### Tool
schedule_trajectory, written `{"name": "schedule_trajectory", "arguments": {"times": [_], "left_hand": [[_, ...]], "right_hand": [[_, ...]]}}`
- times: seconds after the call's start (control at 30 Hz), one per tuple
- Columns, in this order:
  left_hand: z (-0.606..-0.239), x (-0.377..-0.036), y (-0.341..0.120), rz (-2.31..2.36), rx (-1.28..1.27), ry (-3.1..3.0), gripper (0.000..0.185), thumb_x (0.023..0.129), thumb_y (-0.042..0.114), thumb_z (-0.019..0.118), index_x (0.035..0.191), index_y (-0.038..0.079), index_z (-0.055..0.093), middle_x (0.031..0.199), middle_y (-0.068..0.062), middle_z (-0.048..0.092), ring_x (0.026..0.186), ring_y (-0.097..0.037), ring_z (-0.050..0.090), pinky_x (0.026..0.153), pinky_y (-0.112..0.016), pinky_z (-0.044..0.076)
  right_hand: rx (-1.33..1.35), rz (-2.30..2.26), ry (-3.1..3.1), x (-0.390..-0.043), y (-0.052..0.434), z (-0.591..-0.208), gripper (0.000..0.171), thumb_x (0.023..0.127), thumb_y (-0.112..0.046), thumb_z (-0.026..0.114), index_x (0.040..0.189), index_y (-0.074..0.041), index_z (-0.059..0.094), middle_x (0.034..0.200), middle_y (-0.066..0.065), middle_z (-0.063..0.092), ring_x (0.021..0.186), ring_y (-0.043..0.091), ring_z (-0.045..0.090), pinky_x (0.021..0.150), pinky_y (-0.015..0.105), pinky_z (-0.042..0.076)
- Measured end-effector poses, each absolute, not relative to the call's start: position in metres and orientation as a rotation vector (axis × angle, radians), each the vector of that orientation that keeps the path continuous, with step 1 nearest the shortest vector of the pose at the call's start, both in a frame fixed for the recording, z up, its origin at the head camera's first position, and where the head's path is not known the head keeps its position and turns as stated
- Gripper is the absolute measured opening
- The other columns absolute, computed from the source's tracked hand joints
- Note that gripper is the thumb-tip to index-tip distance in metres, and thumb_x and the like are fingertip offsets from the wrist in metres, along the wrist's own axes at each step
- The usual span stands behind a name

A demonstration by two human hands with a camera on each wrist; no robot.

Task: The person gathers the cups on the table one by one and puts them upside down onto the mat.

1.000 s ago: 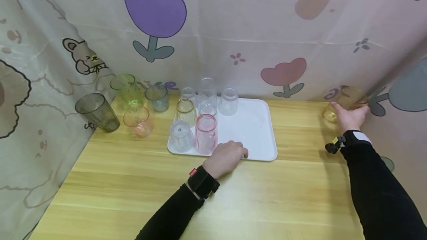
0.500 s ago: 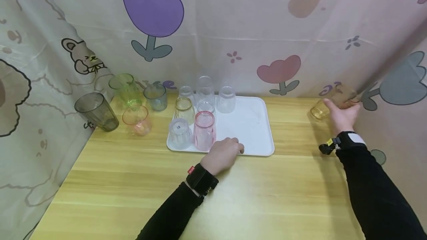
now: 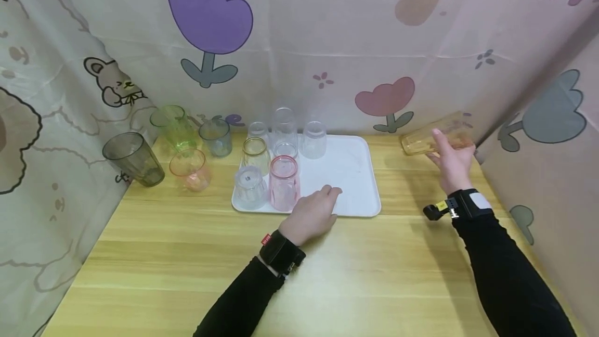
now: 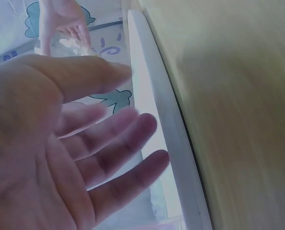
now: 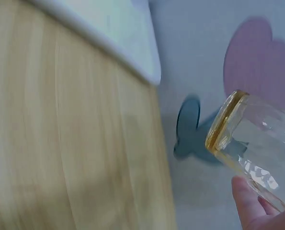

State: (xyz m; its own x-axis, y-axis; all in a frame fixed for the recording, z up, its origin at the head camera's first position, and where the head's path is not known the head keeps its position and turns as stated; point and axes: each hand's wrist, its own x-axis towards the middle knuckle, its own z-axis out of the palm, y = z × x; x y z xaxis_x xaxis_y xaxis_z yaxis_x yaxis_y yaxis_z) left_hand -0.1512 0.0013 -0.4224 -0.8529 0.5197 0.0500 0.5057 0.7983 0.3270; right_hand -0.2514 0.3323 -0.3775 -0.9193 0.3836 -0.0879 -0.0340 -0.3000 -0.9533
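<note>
Flowered cloth hangs behind the wooden table [image 3: 355,274] and down both sides of it. From my seat, my right hand [image 3: 451,163], right of centre in the head view, has its fingers [image 5: 247,199] curled round an amber glass [image 3: 432,137]; the glass lies tipped on its side in the air, rim toward frame left, clear of the table and just right of the white tray [image 3: 353,168]. My left hand [image 3: 312,212] sits at the lower middle, fingers [image 4: 132,132] loosely spread and gripping nothing; they lie over the tray's near edge, though the blurred wrist view leaves me unsure whether they touch it. On the tray's left half stand upturned glasses, a pink one [image 3: 283,183] nearest that hand; at the far left, off the tray, stand grey [image 3: 133,159], green [image 3: 172,126], blue-grey [image 3: 216,137] and peach [image 3: 189,169] tumblers.
</note>
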Motion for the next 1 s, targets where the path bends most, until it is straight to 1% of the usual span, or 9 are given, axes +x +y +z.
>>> {"name": "schedule_trajectory", "arguments": {"times": [0.03,0.1,0.17,0.27,0.43,0.53,0.7,0.87,1.0], "left_hand": [[-0.422,-0.151,0.002,0.534,0.836,2.947,0.058,0.096,0.022,0.074,0.147,0.008,0.049,0.122,-0.007,0.061,0.097,-0.02,0.066,0.071,-0.031,0.059],[-0.42,-0.151,0.003,0.58,0.833,2.973,0.066,0.096,0.024,0.074,0.151,0.007,0.043,0.127,-0.008,0.059,0.101,-0.02,0.066,0.073,-0.031,0.06],[-0.418,-0.151,0.005,0.646,0.827,3.01,0.072,0.096,0.026,0.075,0.154,0.006,0.039,0.134,-0.01,0.056,0.109,-0.021,0.065,0.078,-0.032,0.06],[-0.415,-0.151,0.008,0.783,0.814,3.069,0.078,0.094,0.026,0.077,0.155,0.005,0.034,0.144,-0.012,0.048,0.122,-0.023,0.06,0.082,-0.033,0.061],[-0.412,-0.152,0.013,1.04,0.822,3.159,0.085,0.091,0.026,0.081,0.155,0.002,0.03,0.153,-0.015,0.036,0.131,-0.027,0.052,0.086,-0.033,0.06],[-0.412,-0.155,0.015,1.182,0.853,3.195,0.088,0.09,0.026,0.083,0.154,-0.001,0.028,0.154,-0.018,0.035,0.135,-0.029,0.049,0.097,-0.034,0.057],[-0.411,-0.159,0.018,1.388,0.796,3.176,0.099,0.084,0.026,0.089,0.155,-0.002,0.026,0.156,-0.021,0.032,0.14,-0.033,0.046,0.111,-0.039,0.049],[-0.413,-0.158,0.019,1.498,0.807,3.125,0.103,0.08,0.021,0.092,0.156,-0.002,0.025,0.157,-0.022,0.032,0.141,-0.034,0.045,0.116,-0.038,0.044],[-0.414,-0.157,0.021,1.556,0.935,3.128,0.102,0.08,0.017,0.091,0.156,-0.002,0.027,0.155,-0.022,0.034,0.141,-0.034,0.045,0.119,-0.034,0.038]], "right_hand": [[-0.41,2.321,-1.665,-0.249,0.327,-0.376,0.097,0.097,-0.02,0.074,0.16,-0.023,0.0,0.168,0.012,0.01,0.144,0.025,0.045,0.1,0.029,0.054],[-0.328,2.361,-1.61,-0.244,0.316,-0.374,0.082,0.096,-0.015,0.075,0.154,-0.018,0.016,0.16,0.015,0.03,0.13,0.024,0.059,0.093,0.032,0.059],[-0.234,2.405,-1.546,-0.24,0.305,-0.373,0.063,0.095,-0.01,0.075,0.139,-0.014,0.029,0.141,0.011,0.049,0.107,0.021,0.069,0.085,0.032,0.062],[-0.096,2.46,-1.48,-0.232,0.288,-0.374,0.045,0.095,-0.006,0.075,0.121,-0.009,0.038,0.116,0.008,0.059,0.082,0.017,0.071,0.08,0.035,0.064],[0.02,2.512,-1.533,-0.215,0.261,-0.378,0.025,0.1,-0.015,0.07,0.114,-0.01,0.05,0.113,0.005,0.064,0.088,0.018,0.071,0.084,0.034,0.063],[0.058,2.547,-1.572,-0.203,0.246,-0.381,0.018,0.103,-0.022,0.066,0.114,-0.011,0.057,0.11,0.004,0.071,0.092,0.018,0.072,0.084,0.033,0.063],[0.076,2.637,-1.615,-0.189,0.221,-0.387,0.019,0.106,-0.031,0.061,0.117,-0.015,0.058,0.106,0.0,0.075,0.092,0.014,0.072,0.089,0.033,0.062],[0.051,2.732,-1.682,-0.176,0.205,-0.392,0.033,0.108,-0.042,0.052,0.123,-0.012,0.057,0.107,-0.001,0.074,0.092,0.013,0.072,0.091,0.034,0.061],[0.021,2.783,-1.712,-0.17,0.198,-0.396,0.037,0.107,-0.051,0.05,0.109,-0.015,0.059,0.108,0.001,0.072,0.095,0.016,0.071,0.089,0.031,0.061]]}}
